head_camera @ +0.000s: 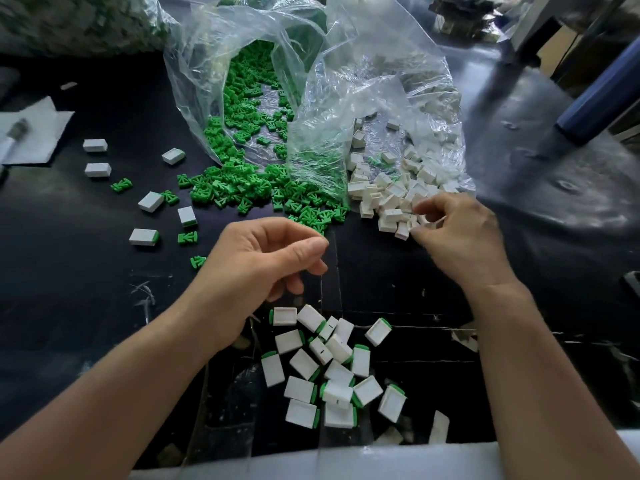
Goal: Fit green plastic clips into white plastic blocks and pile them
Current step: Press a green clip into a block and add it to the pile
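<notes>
right hand [460, 237] pinched a far block [433, 222]; left hand [263, 268] hung curled, empty. we needed to lift one only.

Right grip [460, 240], contents blurred among white blocks [388, 195]

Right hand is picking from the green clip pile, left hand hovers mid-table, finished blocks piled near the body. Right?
No: the head view shows the right hand at the white blocks, not the green clips. The left hand does hover mid-table, and the finished blocks lie near the body.
</notes>
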`<state>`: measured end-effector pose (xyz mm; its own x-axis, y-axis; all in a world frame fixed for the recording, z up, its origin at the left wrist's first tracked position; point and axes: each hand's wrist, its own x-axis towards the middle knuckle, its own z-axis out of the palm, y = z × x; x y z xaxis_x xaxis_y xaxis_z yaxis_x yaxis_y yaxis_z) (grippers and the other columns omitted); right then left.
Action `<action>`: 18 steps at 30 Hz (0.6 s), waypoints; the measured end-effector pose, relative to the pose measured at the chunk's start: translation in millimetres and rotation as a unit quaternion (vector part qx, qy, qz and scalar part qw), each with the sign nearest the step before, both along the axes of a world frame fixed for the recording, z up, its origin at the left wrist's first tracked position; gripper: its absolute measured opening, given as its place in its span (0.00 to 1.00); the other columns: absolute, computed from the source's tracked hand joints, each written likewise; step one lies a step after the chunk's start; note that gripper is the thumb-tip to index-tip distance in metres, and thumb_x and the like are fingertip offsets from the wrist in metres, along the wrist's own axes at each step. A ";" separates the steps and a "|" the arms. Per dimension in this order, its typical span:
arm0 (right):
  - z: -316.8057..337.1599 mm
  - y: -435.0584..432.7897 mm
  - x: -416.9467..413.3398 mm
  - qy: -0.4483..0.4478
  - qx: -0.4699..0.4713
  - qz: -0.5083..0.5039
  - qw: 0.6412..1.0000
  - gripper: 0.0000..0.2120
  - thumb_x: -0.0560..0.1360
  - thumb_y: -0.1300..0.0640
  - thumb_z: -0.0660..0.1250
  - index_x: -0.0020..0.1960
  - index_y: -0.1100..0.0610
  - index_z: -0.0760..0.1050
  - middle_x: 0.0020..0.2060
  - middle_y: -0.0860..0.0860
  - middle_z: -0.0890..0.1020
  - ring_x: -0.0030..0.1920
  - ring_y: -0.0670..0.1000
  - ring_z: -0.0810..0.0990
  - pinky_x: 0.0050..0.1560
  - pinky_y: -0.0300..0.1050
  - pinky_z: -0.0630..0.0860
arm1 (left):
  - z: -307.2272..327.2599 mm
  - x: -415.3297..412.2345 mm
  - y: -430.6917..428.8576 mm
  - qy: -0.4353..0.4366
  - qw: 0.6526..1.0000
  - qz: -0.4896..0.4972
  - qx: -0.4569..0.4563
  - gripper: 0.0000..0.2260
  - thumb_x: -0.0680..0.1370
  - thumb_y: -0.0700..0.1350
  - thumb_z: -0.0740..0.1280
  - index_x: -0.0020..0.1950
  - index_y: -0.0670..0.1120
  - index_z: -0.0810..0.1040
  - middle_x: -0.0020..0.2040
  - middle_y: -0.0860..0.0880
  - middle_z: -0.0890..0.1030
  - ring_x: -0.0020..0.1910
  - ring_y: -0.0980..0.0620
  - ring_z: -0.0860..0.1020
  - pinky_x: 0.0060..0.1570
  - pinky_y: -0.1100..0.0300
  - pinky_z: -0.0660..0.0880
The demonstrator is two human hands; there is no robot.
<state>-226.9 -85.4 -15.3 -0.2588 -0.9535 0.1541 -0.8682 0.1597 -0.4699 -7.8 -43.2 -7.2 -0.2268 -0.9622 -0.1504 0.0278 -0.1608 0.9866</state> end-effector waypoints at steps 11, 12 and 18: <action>-8.8 -4.2 -1.2 0.064 0.050 0.007 0.997 0.08 0.72 0.56 0.70 0.51 0.52 0.77 0.55 0.53 0.75 0.56 0.55 0.74 0.52 0.44 0.68 | -3.4 -0.1 -3.1 0.014 0.999 0.042 0.007 0.05 0.65 0.46 0.68 0.38 0.46 0.81 0.30 0.48 0.82 0.25 0.57 0.74 0.22 0.68 0.66; -8.1 -3.5 -1.3 0.054 0.041 0.013 0.998 0.08 0.71 0.57 0.71 0.49 0.52 0.76 0.54 0.52 0.76 0.54 0.54 0.75 0.51 0.43 0.68 | -4.1 0.0 -3.4 0.013 0.999 0.043 0.006 0.04 0.66 0.44 0.69 0.38 0.46 0.81 0.30 0.48 0.82 0.25 0.57 0.75 0.22 0.68 0.67; 2.3 8.4 21.6 -0.239 -0.039 0.116 0.963 0.12 0.68 0.63 0.73 0.39 0.49 0.74 0.35 0.43 0.79 0.34 0.38 0.75 0.38 0.29 0.72 | -7.4 1.2 -5.7 0.005 0.998 0.060 0.011 0.04 0.73 0.38 0.67 0.42 0.46 0.80 0.32 0.48 0.83 0.27 0.57 0.77 0.24 0.68 0.69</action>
